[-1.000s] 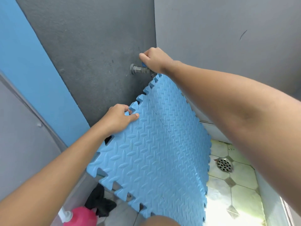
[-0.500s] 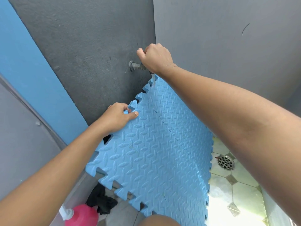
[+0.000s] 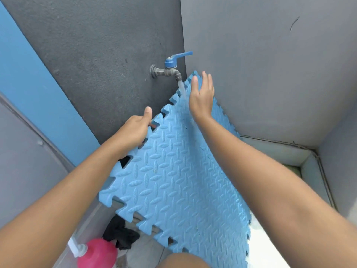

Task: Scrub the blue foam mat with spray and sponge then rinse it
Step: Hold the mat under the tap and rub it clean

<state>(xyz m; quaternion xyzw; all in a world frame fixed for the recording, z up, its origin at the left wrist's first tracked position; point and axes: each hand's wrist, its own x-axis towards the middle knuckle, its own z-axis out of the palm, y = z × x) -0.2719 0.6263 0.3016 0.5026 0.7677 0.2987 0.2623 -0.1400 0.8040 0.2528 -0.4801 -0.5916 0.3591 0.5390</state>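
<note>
The blue foam mat (image 3: pixel 173 182) with jagged interlocking edges is held up at a slant below a wall tap (image 3: pixel 167 71) with a blue lever. A thin stream of water runs from the spout onto the mat's top corner. My left hand (image 3: pixel 135 130) grips the mat's upper left edge, fingers behind it and thumb sticking up. My right hand (image 3: pixel 201 95) lies flat, fingers straight, on the top corner of the mat right beside the stream. No sponge is visible.
Grey walls meet in a corner behind the tap, with a blue strip at the left. A pink spray bottle (image 3: pixel 96 252) and a black cloth (image 3: pixel 120 235) lie on the floor at lower left. My knee (image 3: pixel 181 261) shows at the bottom edge.
My right hand has left the tap lever and dropped onto the mat's top corner. Water now flows from the tap. My left thumb has lifted off the mat.
</note>
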